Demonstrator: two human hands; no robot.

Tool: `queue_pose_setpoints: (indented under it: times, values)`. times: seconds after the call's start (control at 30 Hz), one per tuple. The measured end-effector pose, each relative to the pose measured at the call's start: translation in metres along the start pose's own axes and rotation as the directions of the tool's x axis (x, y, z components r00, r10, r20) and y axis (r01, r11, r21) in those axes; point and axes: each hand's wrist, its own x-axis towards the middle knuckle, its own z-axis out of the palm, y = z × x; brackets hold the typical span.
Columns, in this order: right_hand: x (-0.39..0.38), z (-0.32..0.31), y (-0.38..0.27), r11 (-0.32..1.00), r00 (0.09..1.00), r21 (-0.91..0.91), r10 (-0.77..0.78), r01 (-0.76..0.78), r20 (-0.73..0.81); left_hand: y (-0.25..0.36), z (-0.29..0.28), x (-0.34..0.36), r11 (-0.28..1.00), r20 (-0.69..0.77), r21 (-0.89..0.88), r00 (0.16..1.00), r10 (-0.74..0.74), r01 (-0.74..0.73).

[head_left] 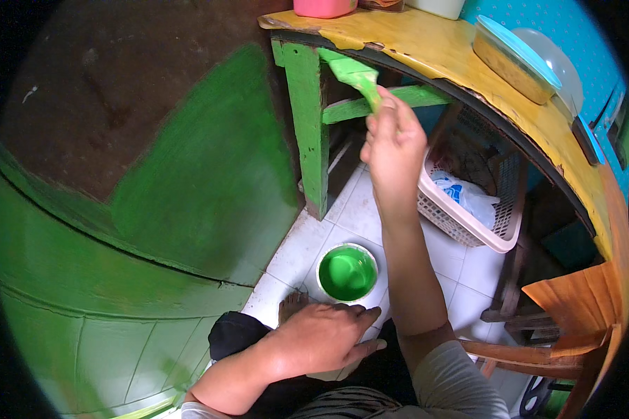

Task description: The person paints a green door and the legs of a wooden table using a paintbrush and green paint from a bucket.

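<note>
Raised toward the table, my right hand (pixel 391 143) grips a green-coated paintbrush (pixel 353 73), its bristles at the green-painted rail just under the yellow tabletop's edge, beside a green wooden leg (pixel 304 140). My left hand (pixel 321 335) is low over my lap, fingers loosely stretched out and holding nothing. Just above that hand, a round tub of green paint (pixel 346 272) stands on white floor tiles. At left, a wooden panel (pixel 203 174) is partly covered in green paint, with dark brown showing higher up.
A pale plastic basket (pixel 496 237) with bags sits under the table. The yellow tabletop (pixel 426 42) carries a blue-lidded container (pixel 510 63), a pink tub (pixel 325 7) and other containers. A wooden chair (pixel 573 307) stands at lower right. My foot (pixel 293 304) is beside the paint.
</note>
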Motion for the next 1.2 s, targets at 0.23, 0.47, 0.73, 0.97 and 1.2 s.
queue_pose_setpoints:
  times: [0.23, 0.47, 0.73, 0.97, 1.2]
  values:
    - [-0.014, -0.004, 0.007, 0.947, 0.991, -0.293, -0.128, 0.134, 0.042, 0.002, -0.001, 0.000, 0.999, 0.059, 0.024, 0.998, -0.029, 0.027]
    - [-0.003, 0.029, 0.005, 0.893, 0.949, -0.340, -0.316, 0.294, -0.009, -0.001, 0.008, -0.001, 1.000, -0.017, -0.014, 1.000, -0.017, 0.017]
    - [0.001, 0.005, 0.003, 0.922, 0.965, -0.313, -0.257, 0.229, -0.049, -0.001, -0.013, -0.004, 0.997, 0.126, 0.014, 0.989, -0.079, 0.078]
    - [-0.014, 0.003, 0.004, 0.788, 0.941, -0.519, -0.310, 0.333, 0.132, -0.004, -0.011, -0.005, 0.999, -0.050, -0.021, 0.998, -0.039, 0.038]
    - [0.007, 0.012, -0.001, 0.785, 0.922, -0.505, -0.383, 0.358, 0.059, -0.004, -0.005, 0.000, 0.998, -0.136, -0.031, 0.990, 0.043, -0.048]
